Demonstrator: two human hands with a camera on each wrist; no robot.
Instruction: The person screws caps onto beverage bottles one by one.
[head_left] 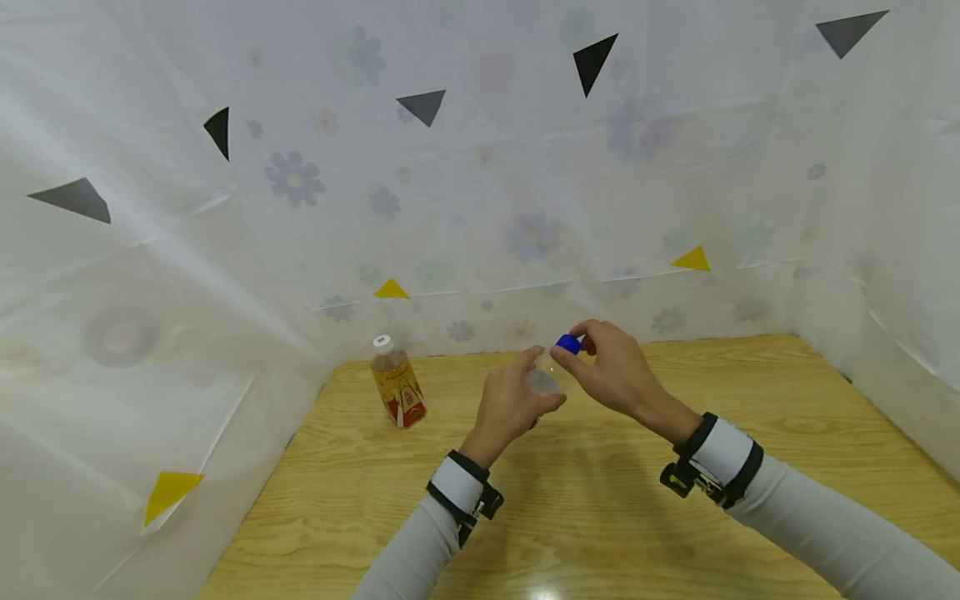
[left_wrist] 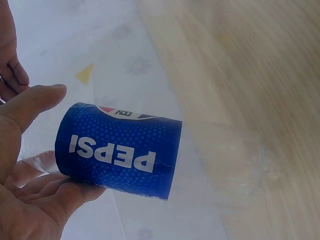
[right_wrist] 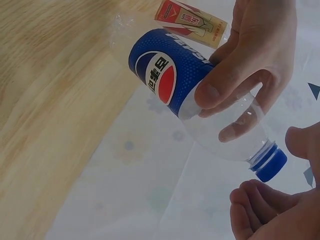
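A clear plastic Pepsi bottle (right_wrist: 215, 135) with a blue label and a blue cap (right_wrist: 271, 165) is held off the table, tilted, its cap end up and away. My left hand (head_left: 512, 400) grips it around the upper body, the thumb on one side and the fingers on the other. In the left wrist view the label (left_wrist: 117, 150) faces the camera. My right hand (head_left: 611, 367) is at the cap, thumb and fingers on either side. The right wrist view shows a gap between the thumb (right_wrist: 300, 142) and the cap, which is still on the neck.
A drink bottle (head_left: 399, 387) with a white cap and a yellow-and-red label stands on the wooden table (head_left: 337, 500), left of my hands. Behind and beside the table hang pale flower-patterned sheets (head_left: 480, 192) with black, grey and yellow triangles.
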